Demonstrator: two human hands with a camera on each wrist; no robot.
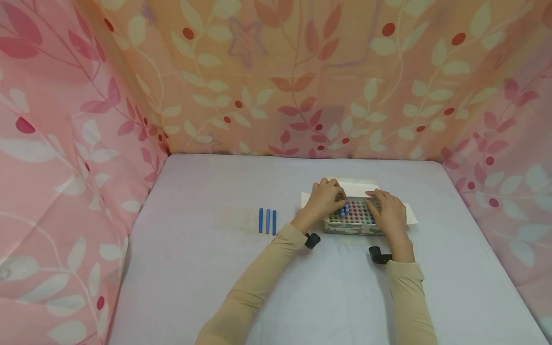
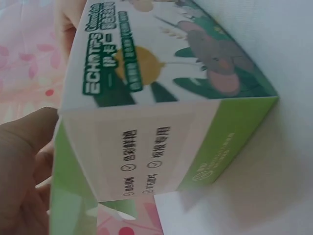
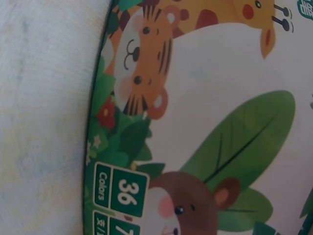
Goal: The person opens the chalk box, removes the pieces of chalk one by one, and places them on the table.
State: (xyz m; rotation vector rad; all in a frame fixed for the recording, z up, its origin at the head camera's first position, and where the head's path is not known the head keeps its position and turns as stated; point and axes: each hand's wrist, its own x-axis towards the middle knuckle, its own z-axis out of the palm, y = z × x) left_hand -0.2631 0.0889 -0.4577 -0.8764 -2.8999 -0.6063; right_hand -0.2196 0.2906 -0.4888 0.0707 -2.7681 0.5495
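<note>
An open box of coloured chalk stands on the table, its lid flap folded back and rows of chalk ends showing inside. My left hand reaches over the box's left end, finger and thumb pinching at blue chalk sticks that poke up above the rest. At the right end, my right hand lies over the box with thumb and forefinger spread apart. The left wrist view has the printed box end and part of the left hand. Only the box's animal-printed side fills the right wrist view.
Three blue chalk sticks lie side by side on the white-covered table, left of the box. Side flaps stick out from the box. Patterned curtains hang behind the table and on both sides.
</note>
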